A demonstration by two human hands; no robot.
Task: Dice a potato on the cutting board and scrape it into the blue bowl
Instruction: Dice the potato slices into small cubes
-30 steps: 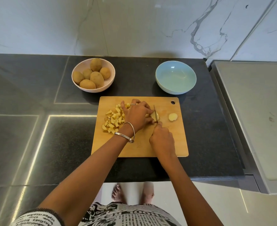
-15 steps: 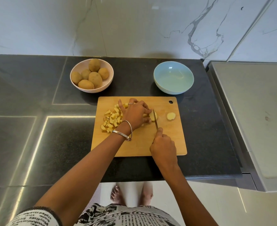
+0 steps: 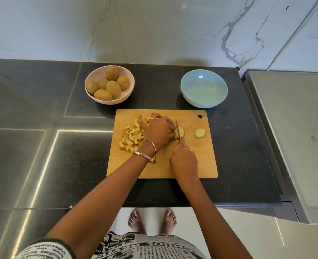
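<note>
bench [image 3: 33, 156]: dark stone with pale inlaid lines; it carries all we list below.
pink bowl [image 3: 91, 94]: far left of the group, behind the board; we count about six whole unpeeled potatoes [image 3: 113, 89] in it, untouched.
cutting board [image 3: 201, 161]: wooden, near the front edge of the bench, hanging hole at its far right corner.
diced pile [image 3: 131, 136]: small pale cubes heaped on the left part of the board, just beside our left hand; this share of the dicing is done.
left hand [image 3: 159, 130]: fingers curled down over the uncut piece of potato, pinning it to the board; two bangles on the wrist.
potato piece [image 3: 180, 132]: the rest of the task potato, mid-board, only its right end showing past the fingertips.
knife [image 3: 178, 130]: blade upright and edge-on to us, touching the potato piece right beside the left fingertips.
right hand [image 3: 183, 160]: fingers wrapped around the knife handle, which is hidden inside the grip.
end slice [image 3: 200, 132]: a cut-off round lying alone toward the board's right edge, not yet diced.
blue bowl [image 3: 186, 94]: behind the board's right corner, nothing in it.
progress: we judge well over half diced; left are the held piece, perhaps the end slice, and all of the scraping.
</note>
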